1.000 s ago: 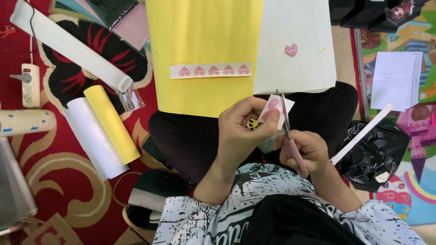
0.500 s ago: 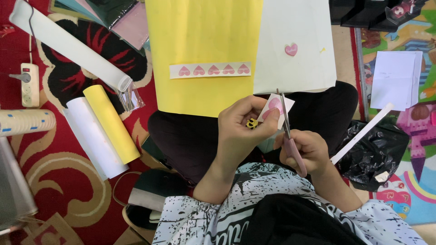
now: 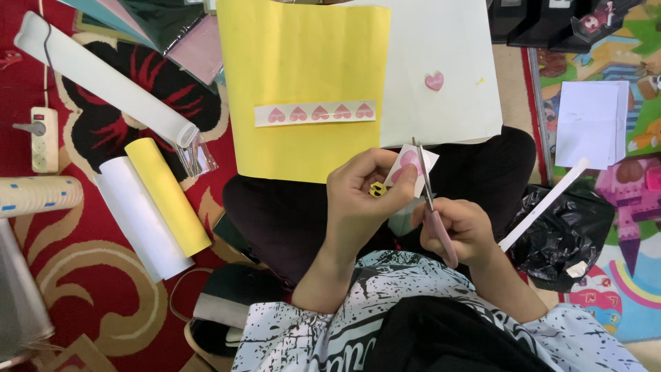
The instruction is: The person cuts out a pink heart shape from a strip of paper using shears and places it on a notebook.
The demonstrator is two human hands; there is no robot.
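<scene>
My left hand (image 3: 361,200) pinches a small white paper scrap with a pink heart (image 3: 407,164) printed on it. My right hand (image 3: 458,227) grips pink-handled scissors (image 3: 430,203), whose blades stand against the scrap's right edge. Both hands hover over my dark lap. Beyond them lies a yellow sheet (image 3: 303,76) carrying a white strip of several pink hearts (image 3: 315,113). Beside it a white sheet (image 3: 441,62) holds one cut-out pink heart (image 3: 434,81).
Rolled white and yellow paper (image 3: 155,203) lies left on the red patterned carpet (image 3: 82,275), near a long white roll (image 3: 103,79) and a power strip (image 3: 43,138). A black plastic bag (image 3: 568,231), a white strip (image 3: 544,204) and white papers (image 3: 592,124) sit right.
</scene>
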